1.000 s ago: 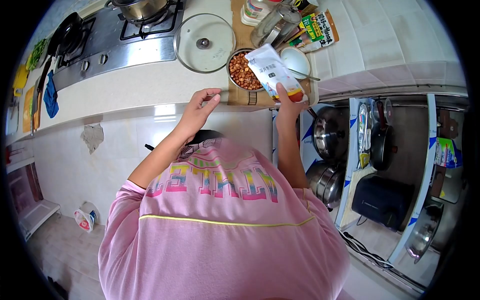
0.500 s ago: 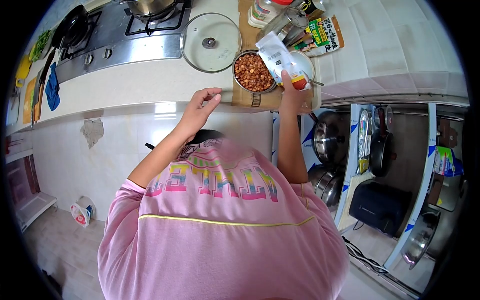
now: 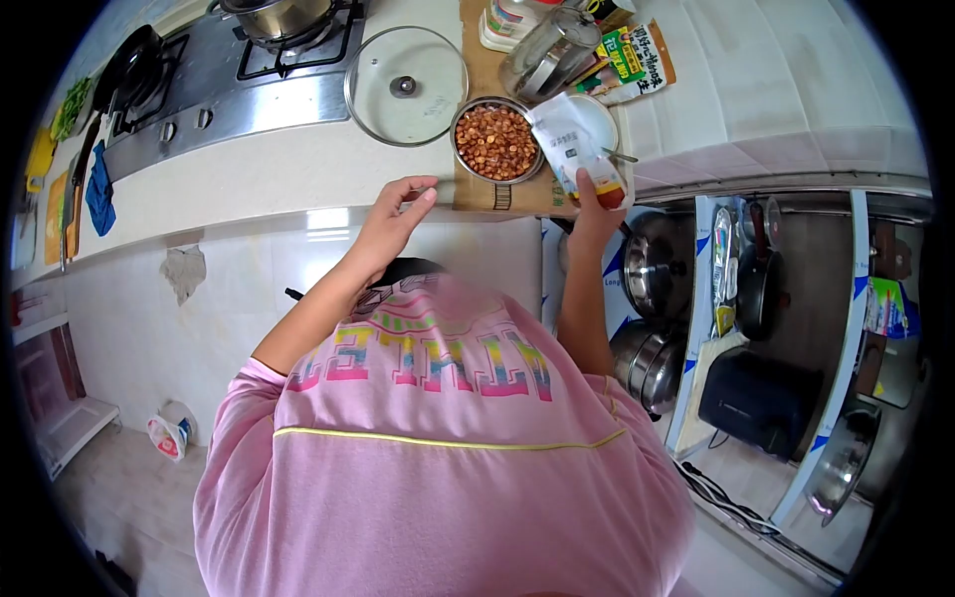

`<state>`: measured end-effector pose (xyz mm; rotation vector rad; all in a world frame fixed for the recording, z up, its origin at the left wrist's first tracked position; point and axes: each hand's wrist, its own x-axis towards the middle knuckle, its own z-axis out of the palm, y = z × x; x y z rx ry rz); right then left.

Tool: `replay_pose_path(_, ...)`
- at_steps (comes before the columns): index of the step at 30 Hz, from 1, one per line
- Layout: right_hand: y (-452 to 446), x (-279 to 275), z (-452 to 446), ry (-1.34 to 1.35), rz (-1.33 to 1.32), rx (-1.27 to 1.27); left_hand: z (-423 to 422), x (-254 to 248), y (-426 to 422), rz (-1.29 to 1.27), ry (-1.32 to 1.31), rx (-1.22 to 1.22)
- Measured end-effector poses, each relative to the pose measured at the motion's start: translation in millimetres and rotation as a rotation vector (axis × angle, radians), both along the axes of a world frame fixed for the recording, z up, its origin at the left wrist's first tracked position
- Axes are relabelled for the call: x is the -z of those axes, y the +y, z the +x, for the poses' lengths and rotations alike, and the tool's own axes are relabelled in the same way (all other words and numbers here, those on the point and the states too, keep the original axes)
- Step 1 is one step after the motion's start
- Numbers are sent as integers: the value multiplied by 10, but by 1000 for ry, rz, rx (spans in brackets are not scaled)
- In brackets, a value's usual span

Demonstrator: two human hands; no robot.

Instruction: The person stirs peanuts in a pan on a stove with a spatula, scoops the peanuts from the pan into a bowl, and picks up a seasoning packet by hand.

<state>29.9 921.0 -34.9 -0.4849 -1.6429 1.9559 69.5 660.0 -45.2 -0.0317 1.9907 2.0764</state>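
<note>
My right hand (image 3: 595,211) grips a white packet (image 3: 577,144) with a coloured lower end, tilted over the right edge of a metal bowl of brown nuts (image 3: 497,142). Behind the packet, a white bowl (image 3: 597,123) with a spoon handle (image 3: 621,155) is partly hidden. My left hand (image 3: 400,221) hangs at the counter's front edge, holding nothing, its fingers curved and the thumb apart. A glass lid (image 3: 406,107) lies to the left of the nuts.
A pot (image 3: 279,18) and a black pan (image 3: 129,68) stand on the stove (image 3: 239,109). A glass jar (image 3: 550,55), a red-lidded container (image 3: 507,22) and a green-yellow packet (image 3: 632,62) sit at the back. Pots (image 3: 649,365) fill the open drawers below.
My right hand has moved the packet slightly right and toward me, showing more of the nuts. The camera view shifted and came back. My left hand has barely moved.
</note>
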Motion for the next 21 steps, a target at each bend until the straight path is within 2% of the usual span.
replay_pose_path(5, 176, 120, 174, -84, 139, -9, -33, -12, 72, -18, 13, 50)
replay_pose_path(11, 128, 60, 313, -60, -30, 16, -47, -3, 131, -13, 16, 84)
replay_pose_path(14, 45, -7, 400, -169, 56, -40, -43, -16, 149, -12, 14, 84)
replay_pose_path(17, -20, 41, 394, -73, 280, -123, -37, -21, 146, -13, 22, 76)
replay_pose_path(20, -141, 25, 354, -148, 69, -79, -21, -35, 123, -18, 22, 61)
replay_pose_path(21, -163, 8, 331, -126, 86, -90, -22, -42, 115, -20, 21, 53)
